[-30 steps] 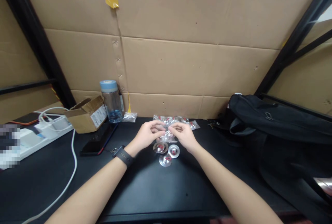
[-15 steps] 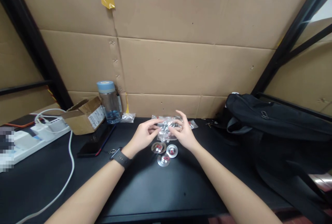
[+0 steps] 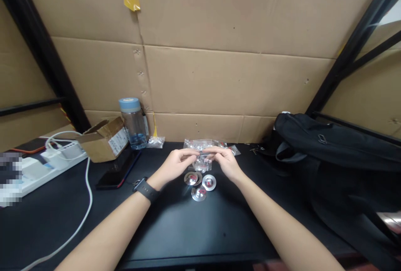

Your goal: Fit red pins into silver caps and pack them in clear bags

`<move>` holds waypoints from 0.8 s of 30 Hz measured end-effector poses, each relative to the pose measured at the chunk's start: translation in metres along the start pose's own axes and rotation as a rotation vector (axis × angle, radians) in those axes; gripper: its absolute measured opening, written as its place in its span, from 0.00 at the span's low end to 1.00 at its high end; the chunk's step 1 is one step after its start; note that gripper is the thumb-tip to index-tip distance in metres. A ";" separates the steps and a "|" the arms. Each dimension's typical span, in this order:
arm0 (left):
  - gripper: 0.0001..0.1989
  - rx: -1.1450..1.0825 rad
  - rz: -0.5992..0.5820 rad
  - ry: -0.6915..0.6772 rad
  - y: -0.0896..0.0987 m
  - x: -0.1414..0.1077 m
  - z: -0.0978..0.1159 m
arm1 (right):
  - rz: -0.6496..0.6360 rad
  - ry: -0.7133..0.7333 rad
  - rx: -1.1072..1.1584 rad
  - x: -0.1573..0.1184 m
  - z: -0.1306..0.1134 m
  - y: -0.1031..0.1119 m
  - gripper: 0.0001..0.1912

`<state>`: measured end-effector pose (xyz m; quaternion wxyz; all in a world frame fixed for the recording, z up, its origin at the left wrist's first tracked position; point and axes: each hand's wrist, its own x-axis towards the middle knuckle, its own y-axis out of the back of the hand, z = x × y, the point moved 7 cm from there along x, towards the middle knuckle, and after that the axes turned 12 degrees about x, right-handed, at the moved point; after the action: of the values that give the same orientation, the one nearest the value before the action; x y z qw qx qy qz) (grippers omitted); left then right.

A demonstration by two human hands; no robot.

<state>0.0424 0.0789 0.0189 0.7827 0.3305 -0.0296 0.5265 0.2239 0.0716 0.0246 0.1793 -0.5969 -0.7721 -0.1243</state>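
My left hand (image 3: pixel 175 165) is closed in a pinch, thumb and fingertips on the upper edge of a small clear plastic bag (image 3: pixel 202 164). From the other side my right hand (image 3: pixel 228 163) pinches the same edge, its fingertips almost meeting the left ones. What the bag contains is too blurred to make out. Just below the hands, several round silver metal discs with raised centres and red marks (image 3: pixel 209 182) lie on the black table, two of them overlapping. More clear packets (image 3: pixel 189 143) lie behind the fingers, partly hidden.
At the left stand a blue-lidded bottle (image 3: pixel 134 124), an open cardboard box (image 3: pixel 102 141) and a white power strip (image 3: pixel 62 158) with a cable; a phone (image 3: pixel 115 172) lies by the box. A black bag (image 3: pixel 332 154) fills the right side. Cardboard (image 3: pixel 200 74) walls the back.
My right hand's raised fingers have come down and inward, and its fingertips now meet the left ones at the bag's upper edge. The discs have stayed in place.
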 end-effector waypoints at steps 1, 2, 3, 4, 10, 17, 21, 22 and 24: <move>0.16 0.012 0.007 -0.001 0.001 0.000 0.000 | -0.013 -0.007 0.012 0.000 0.001 0.000 0.17; 0.17 0.026 0.016 -0.004 0.003 0.000 0.001 | -0.032 -0.010 0.022 0.000 0.003 0.000 0.18; 0.18 0.045 0.033 -0.012 0.005 0.000 0.002 | -0.052 -0.012 0.027 0.000 0.004 -0.001 0.19; 0.18 0.079 0.058 -0.026 0.008 -0.001 0.004 | -0.073 -0.012 0.027 -0.001 0.006 -0.002 0.21; 0.42 0.682 0.209 -0.249 0.011 -0.012 0.037 | -0.033 0.040 -0.088 -0.003 0.008 -0.004 0.16; 0.09 0.902 0.174 -0.370 -0.004 -0.010 0.042 | -0.006 0.051 -0.190 -0.002 0.004 -0.002 0.14; 0.11 0.886 0.122 -0.357 -0.002 -0.007 0.032 | -0.003 0.065 -0.157 -0.001 0.001 -0.002 0.12; 0.11 0.888 0.125 -0.355 0.002 -0.006 0.031 | 0.003 0.062 -0.128 -0.001 0.001 -0.001 0.13; 0.11 0.923 0.169 -0.327 0.016 -0.003 0.026 | 0.026 0.049 -0.085 0.000 0.002 0.001 0.13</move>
<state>0.0354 0.0654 0.0459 0.4946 0.7171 0.0576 0.4876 0.2243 0.0723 0.0222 0.1741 -0.6107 -0.7537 -0.1693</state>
